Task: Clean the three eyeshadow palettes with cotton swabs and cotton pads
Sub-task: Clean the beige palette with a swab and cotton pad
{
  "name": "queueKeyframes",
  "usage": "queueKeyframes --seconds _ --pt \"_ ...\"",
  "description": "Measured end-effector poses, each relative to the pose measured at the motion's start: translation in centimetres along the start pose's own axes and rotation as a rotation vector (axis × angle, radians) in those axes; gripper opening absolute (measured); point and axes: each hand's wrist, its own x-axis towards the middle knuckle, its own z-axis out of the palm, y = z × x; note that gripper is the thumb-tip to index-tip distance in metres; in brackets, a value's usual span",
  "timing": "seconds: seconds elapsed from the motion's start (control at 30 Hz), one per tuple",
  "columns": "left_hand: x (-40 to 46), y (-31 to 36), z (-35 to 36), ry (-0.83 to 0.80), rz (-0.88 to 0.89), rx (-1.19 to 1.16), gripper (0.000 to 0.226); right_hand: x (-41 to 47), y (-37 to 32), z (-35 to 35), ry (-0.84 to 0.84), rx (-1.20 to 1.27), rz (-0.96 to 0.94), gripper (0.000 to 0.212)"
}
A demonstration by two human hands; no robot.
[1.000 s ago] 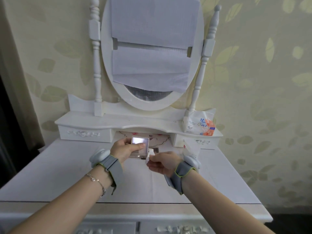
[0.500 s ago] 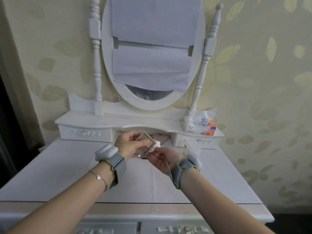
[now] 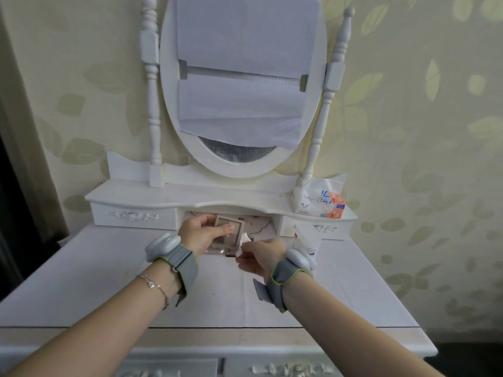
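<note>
Left hand [image 3: 200,235] pinches the eyeshadow palette [image 3: 228,227] above the dressing table [image 3: 109,281]; right hand [image 3: 258,257] pinches a cotton pad [image 3: 244,238] at its edge. Risk: hard wiping may twist the palette loose.

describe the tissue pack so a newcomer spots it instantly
Start at the oval mirror on the white dressing table and follow its right post down to the raised shelf. The tissue pack sits at that post's foot, on the shelf's right end. It is the only soft white packet with orange and blue print.
</note>
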Motion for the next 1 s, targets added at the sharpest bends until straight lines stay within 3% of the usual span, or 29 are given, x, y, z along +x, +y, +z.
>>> queueKeyframes --seconds 0.3,0.37,0.47,0.57,0.73,1.0 --pt "0.4 -0.4 -0.9 0.105 -0.075 -0.124 0.019 -1.7 -0.7 0.5 -0.264 0.449 0.259 0.016" --pt "0.3 -0.4 -1.0 0.116 -0.073 -0.117 0.019 -1.6 -1.3 0.5 -0.275 0.474 0.255 0.026" --pt "0.4 -0.4 -1.7 0.144 -0.065 -0.09 0.023 -0.5 -1.5 1.2 -0.238 0.467 0.212 0.036" --pt "0.9 -0.5 -2.9 0.124 -0.073 -0.021 0.03 0.6 -1.6 2.1 -0.181 0.406 0.131 0.013" --pt "2.5 -1.6 -4.6 0.147 -0.129 0.031 0.027 1.5 -2.1 3.0 -0.187 0.268 0.024 0.024" --pt "6.6 -4.5 -5.9 0.158 -0.25 0.089 0.033 4.2 -2.6 1.7 -0.129 0.202 -0.024 0.016"
